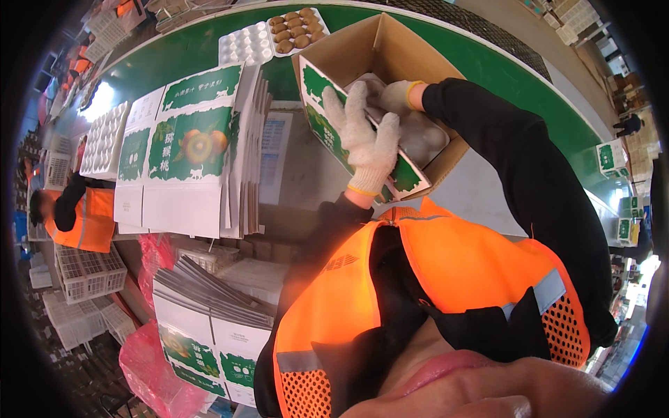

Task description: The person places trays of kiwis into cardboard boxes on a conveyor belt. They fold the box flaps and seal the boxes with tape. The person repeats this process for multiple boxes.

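Observation:
A cardboard box point(334, 52) with a green printed side stands open and tilted before me. Inside it lies a moulded white tray point(426, 138) with rounded bumps, partly hidden by my hands and the box wall. My left hand point(360, 133), in a pale knitted glove, lies over the upper edge of the printed wall with fingers spread. Deeper in the box, my right hand point(400, 96), gloved too, touches the tray's far part; its fingertips are hidden. Behind the box sit a tray of kiwifruit point(298, 30) and a fruitless moulded tray point(245, 44).
Flattened printed cartons point(193, 146) are stacked left of the box; another carton stack point(209, 324) sits lower. A green conveyor belt point(502, 68) runs behind. Stacked moulded trays point(104, 138) and a person in an orange vest point(86, 219) are at left, near plastic crates point(89, 271).

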`<state>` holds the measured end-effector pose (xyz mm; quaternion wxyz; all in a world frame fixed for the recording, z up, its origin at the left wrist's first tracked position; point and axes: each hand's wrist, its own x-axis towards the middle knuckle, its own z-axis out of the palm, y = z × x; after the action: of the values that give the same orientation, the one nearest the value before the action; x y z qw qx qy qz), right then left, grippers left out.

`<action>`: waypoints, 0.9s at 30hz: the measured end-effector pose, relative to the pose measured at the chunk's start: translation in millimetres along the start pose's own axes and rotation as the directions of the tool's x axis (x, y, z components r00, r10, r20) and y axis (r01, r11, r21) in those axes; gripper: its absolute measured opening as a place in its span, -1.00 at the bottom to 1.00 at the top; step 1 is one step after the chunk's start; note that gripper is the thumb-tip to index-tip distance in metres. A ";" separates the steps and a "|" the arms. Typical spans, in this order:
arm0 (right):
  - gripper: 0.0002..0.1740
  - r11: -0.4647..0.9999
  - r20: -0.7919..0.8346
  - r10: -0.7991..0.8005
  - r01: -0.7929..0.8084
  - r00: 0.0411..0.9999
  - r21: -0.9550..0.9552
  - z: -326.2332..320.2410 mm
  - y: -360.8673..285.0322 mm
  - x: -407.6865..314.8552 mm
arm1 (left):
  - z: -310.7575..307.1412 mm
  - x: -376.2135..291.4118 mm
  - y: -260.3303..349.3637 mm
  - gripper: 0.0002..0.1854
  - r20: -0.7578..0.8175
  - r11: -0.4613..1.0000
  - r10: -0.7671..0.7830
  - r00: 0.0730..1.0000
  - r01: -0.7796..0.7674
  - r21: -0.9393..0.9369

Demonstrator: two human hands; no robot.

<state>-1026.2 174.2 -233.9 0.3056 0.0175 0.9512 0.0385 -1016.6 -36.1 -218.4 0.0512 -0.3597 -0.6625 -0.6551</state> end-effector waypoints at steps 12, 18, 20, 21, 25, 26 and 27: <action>-0.46 0.215 -0.543 0.447 0.504 0.711 0.836 26.6 118.5 -128.0 | -15.5 -7.5 -10.8 -0.24 0.072 0.999 0.032 0.997 -0.031 -0.018; -0.47 -0.495 -0.320 0.135 0.343 0.938 0.798 132.1 -33.1 -101.5 | -37.0 5.2 22.2 -0.22 0.048 0.975 -0.128 0.991 0.135 -0.174; -0.46 -0.377 -0.338 0.164 0.376 0.927 0.846 150.8 -56.0 -70.7 | -52.7 11.0 59.8 -0.17 0.009 0.766 -0.419 0.908 0.359 -0.534; -0.46 -0.333 -0.357 0.163 0.392 0.920 0.858 157.0 -63.3 -53.8 | -75.0 12.0 46.9 -0.14 0.093 0.722 -0.343 0.935 0.326 -0.610; -0.45 -0.190 -0.308 0.065 0.315 0.949 0.930 194.6 -13.4 5.4 | -87.6 5.4 44.7 -0.27 -0.060 0.739 -0.540 0.839 0.439 -0.511; -0.53 -0.337 -0.204 0.059 0.212 0.977 0.917 187.2 5.5 27.7 | -98.2 1.4 52.9 -0.27 -0.094 0.753 -0.557 0.825 0.454 -0.476; -0.59 -0.468 -0.092 0.056 0.107 0.994 0.877 179.7 36.3 51.1 | -100.5 -1.5 53.1 -0.27 -0.100 0.756 -0.564 0.820 0.464 -0.462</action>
<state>-962.7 224.5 -406.1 0.0975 0.2452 0.5363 -0.8017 -1027.2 -133.9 -161.3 -0.1326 -0.0854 -0.5694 -0.8068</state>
